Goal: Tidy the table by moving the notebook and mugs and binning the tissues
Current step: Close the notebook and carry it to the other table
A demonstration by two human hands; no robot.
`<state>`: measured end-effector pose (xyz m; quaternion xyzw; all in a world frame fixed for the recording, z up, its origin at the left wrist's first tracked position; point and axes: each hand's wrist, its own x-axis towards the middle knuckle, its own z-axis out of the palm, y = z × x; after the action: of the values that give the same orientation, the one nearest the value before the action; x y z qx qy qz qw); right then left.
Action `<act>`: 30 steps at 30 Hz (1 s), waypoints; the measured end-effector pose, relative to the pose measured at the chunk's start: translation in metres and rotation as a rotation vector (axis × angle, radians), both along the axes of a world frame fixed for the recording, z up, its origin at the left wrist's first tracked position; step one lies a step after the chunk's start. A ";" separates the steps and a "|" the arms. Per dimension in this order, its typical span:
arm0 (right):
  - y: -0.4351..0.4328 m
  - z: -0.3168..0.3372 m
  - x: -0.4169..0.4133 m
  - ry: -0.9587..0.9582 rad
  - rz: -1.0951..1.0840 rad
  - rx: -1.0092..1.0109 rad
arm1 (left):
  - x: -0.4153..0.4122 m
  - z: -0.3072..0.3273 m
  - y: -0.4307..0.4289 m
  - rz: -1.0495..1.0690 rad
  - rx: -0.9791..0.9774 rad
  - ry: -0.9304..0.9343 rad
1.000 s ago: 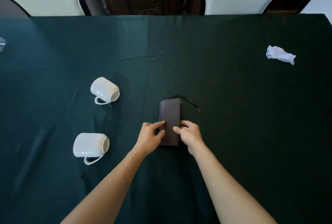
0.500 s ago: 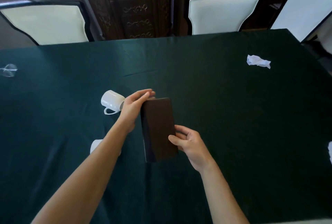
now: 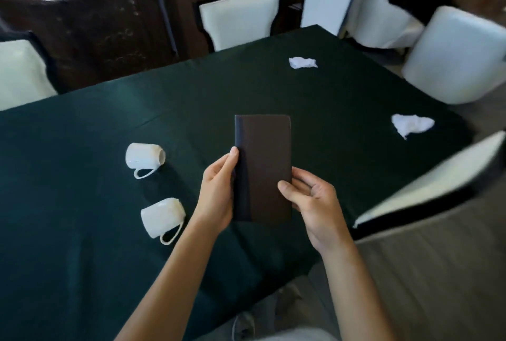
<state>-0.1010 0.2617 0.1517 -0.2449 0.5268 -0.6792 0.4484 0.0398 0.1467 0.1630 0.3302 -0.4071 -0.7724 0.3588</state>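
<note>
A closed dark brown notebook (image 3: 264, 160) is held upright above the table between both hands. My left hand (image 3: 217, 193) grips its spine edge. My right hand (image 3: 312, 198) holds its right edge, thumb on the cover. Two white mugs lie on their sides on the green tablecloth to the left: one farther back (image 3: 144, 156), one nearer (image 3: 162, 216). Two crumpled white tissues rest on the cloth, one at the far edge (image 3: 302, 62) and one near the right edge (image 3: 410, 125).
The table (image 3: 82, 149) carries a dark green cloth. White-cushioned chairs stand around it: far side (image 3: 238, 16), left (image 3: 19, 72), right (image 3: 454, 58), and one close at the near right (image 3: 427, 187). A dark wooden cabinet and bookshelf stand behind.
Both hands lifted the notebook off the table and raised it. The view swung right, bringing a second tissue and the right-side chairs into sight.
</note>
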 end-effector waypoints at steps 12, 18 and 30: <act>0.172 0.015 -0.016 0.020 -0.457 -0.019 | -0.028 0.008 0.146 -0.572 -0.041 -0.087; 0.265 0.013 -0.038 0.016 -0.625 0.004 | -0.070 0.011 0.220 -0.777 -0.028 -0.114; 0.473 0.010 -0.102 -0.020 -0.776 0.110 | -0.166 -0.005 0.406 -0.965 -0.029 -0.135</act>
<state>-0.2033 0.7343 0.1615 0.0034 0.6118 -0.7713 0.1758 -0.1261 0.5525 0.1584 0.1479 -0.5467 -0.8218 -0.0630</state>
